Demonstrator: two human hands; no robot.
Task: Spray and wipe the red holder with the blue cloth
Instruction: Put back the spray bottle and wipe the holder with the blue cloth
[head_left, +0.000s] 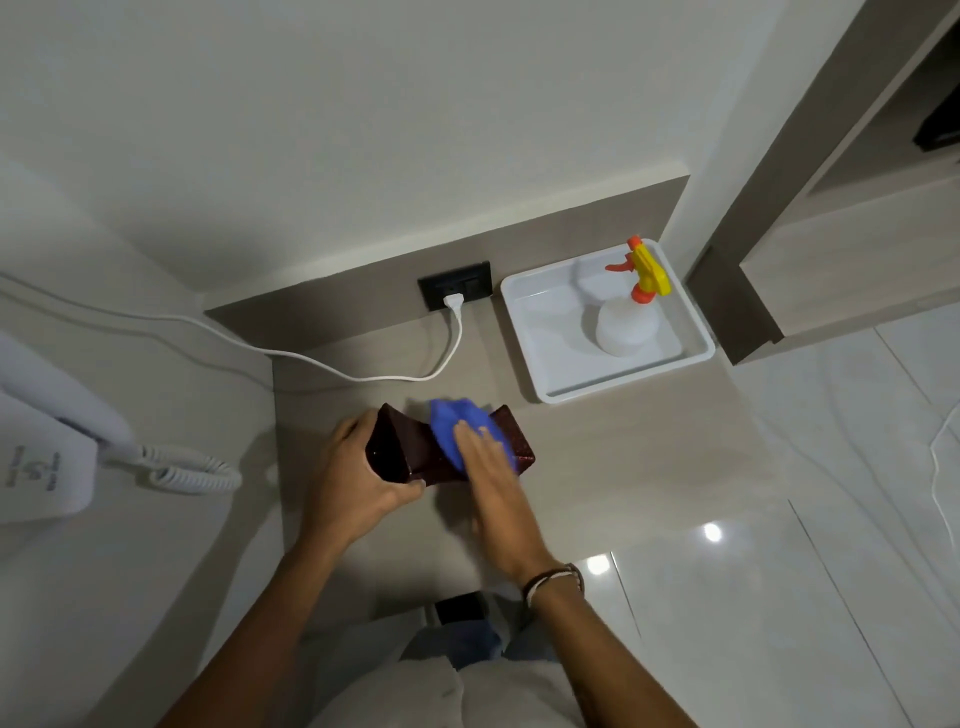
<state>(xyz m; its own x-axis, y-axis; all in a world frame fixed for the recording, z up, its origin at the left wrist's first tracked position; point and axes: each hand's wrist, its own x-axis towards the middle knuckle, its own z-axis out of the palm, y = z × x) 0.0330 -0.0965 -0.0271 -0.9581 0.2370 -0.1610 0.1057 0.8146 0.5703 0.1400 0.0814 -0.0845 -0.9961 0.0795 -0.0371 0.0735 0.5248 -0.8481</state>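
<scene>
The dark red holder (415, 449) lies on its side on the beige counter, near the middle of the view. My left hand (358, 480) grips its left open end. The blue cloth (460, 421) is bunched on top of the holder, and my right hand (493, 478) presses flat on it, covering its near part. The white spray bottle (626, 325) with a yellow and orange trigger head stands apart in a white tray (524, 332) at the back right.
A white cable (447, 358) runs from a black wall socket (454, 286) across the counter behind the holder. A white phone (41, 457) with a coiled cord sits to the left. Glossy floor tiles lie to the right, past the counter's edge.
</scene>
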